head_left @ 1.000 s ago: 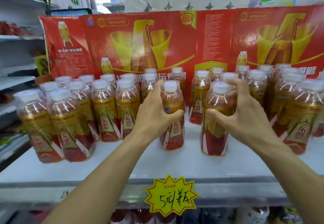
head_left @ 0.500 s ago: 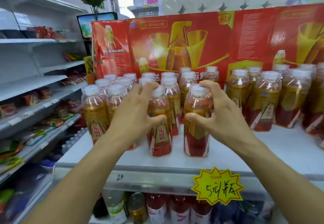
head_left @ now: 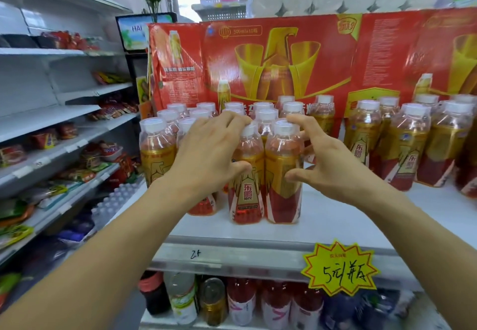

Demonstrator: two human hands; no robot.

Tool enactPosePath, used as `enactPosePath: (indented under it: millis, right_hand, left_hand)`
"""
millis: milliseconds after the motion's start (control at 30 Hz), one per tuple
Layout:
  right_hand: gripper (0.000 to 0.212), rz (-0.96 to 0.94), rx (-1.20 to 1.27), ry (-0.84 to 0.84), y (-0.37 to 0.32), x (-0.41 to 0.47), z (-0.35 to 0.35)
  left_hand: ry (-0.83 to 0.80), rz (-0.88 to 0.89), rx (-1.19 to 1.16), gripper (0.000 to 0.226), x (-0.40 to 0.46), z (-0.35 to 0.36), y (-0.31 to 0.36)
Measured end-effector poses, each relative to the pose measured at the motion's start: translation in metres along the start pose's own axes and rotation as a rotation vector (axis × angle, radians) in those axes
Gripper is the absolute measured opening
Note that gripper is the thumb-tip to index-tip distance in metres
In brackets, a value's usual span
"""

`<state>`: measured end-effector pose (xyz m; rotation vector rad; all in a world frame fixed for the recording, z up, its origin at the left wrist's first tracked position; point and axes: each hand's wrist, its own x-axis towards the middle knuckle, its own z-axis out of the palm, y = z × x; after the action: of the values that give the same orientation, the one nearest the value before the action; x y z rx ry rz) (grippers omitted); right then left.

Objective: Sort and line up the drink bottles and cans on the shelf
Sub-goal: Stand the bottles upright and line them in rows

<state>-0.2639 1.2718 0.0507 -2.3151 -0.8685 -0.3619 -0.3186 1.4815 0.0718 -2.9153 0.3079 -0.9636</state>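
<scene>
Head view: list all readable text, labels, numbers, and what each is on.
"5元/瓶": handwritten on the yellow starburst price tag.
"东鹏特饮": label of the front bottle by the left hand.
"东鹏": label of a bottle on the right.
"500ml×10瓶", roughly: top of the red carton.
"HAI": screen, cut off.
"2" plus an unclear stroke: shelf edge.
Carton fine print, snack packs, lower-shelf drinks: too blurred.
</scene>
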Motion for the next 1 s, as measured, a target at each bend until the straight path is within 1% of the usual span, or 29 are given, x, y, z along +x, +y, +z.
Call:
enactPosePath:
  millis: [67, 167, 200, 233, 300, 333, 400, 467, 533, 600, 667, 733, 767, 867, 900, 933, 1000]
  right_hand:
    - [0.094, 0.001, 0.009, -0.012, 0.0, 0.003, 0.002]
    - [0.089, 0.027, -0.01, -0.048, -0.005, 0.005, 0.003]
    - [0.084, 0.046, -0.023, -0.023, -0.009, 0.006, 0.004]
    - [0.08, 0.067, -0.063, 0.036, -0.013, 0.008, 0.008]
    - [0.075, 0.102, -0.217, 0.188, -0.021, 0.013, 0.016]
    - [0.073, 0.103, -0.281, 0.238, -0.024, 0.017, 0.019]
    - [0.065, 0.071, -0.328, 0.272, -0.028, 0.024, 0.019]
    - [0.054, 0.034, -0.282, 0.23, -0.027, 0.028, 0.012]
    - [0.046, 0.034, -0.147, 0.115, -0.025, 0.028, 0.001]
    - [0.042, 0.035, -0.038, 0.014, -0.022, 0.027, -0.007]
    - [0.04, 0.018, -0.018, -0.01, -0.017, 0.027, -0.01]
    - [0.043, 0.007, -0.02, 0.023, -0.015, 0.026, -0.007]
    - [0.049, 0.014, -0.013, 0.054, -0.015, 0.024, -0.005]
    - [0.084, 0.124, -0.036, 0.149, -0.014, 0.019, 0.01]
    - [0.088, 0.161, -0.056, 0.156, -0.014, 0.018, 0.015]
    - [0.085, 0.182, -0.06, 0.152, -0.013, 0.018, 0.018]
    - [0.072, 0.189, -0.042, 0.127, -0.013, 0.017, 0.02]
  left_hand:
    - [0.026, 0.015, 0.113, 0.077, 0.0, 0.0, -0.004]
    - [0.02, 0.023, 0.171, 0.075, 0.001, 0.001, -0.008]
    - [0.02, 0.029, 0.179, 0.075, 0.001, 0.001, -0.009]
    - [0.022, 0.034, 0.187, 0.075, 0.002, 0.002, -0.01]
    - [0.005, 0.031, 0.194, 0.076, 0.003, 0.002, -0.012]
    - [-0.008, 0.029, 0.196, 0.076, 0.003, 0.003, -0.013]
    - [-0.036, 0.036, 0.191, 0.074, 0.004, 0.002, -0.016]
    - [-0.069, 0.05, 0.168, 0.072, 0.004, 0.001, -0.018]
    - [-0.092, 0.054, 0.15, 0.077, 0.004, 0.001, -0.02]
    - [-0.105, 0.045, 0.141, 0.084, 0.004, 0.002, -0.021]
    - [-0.099, 0.038, 0.121, 0.09, 0.005, 0.005, -0.02]
    - [-0.102, 0.045, 0.115, 0.094, 0.007, 0.007, -0.02]
    - [-0.102, 0.051, 0.114, 0.095, 0.008, 0.009, -0.02]
    - [-0.079, 0.032, 0.076, 0.097, 0.01, 0.011, -0.022]
    - [-0.069, 0.022, 0.07, 0.097, 0.01, 0.012, -0.023]
    - [-0.058, 0.019, 0.074, 0.096, 0.01, 0.011, -0.023]
    - [-0.044, 0.029, 0.096, 0.095, 0.011, 0.01, -0.024]
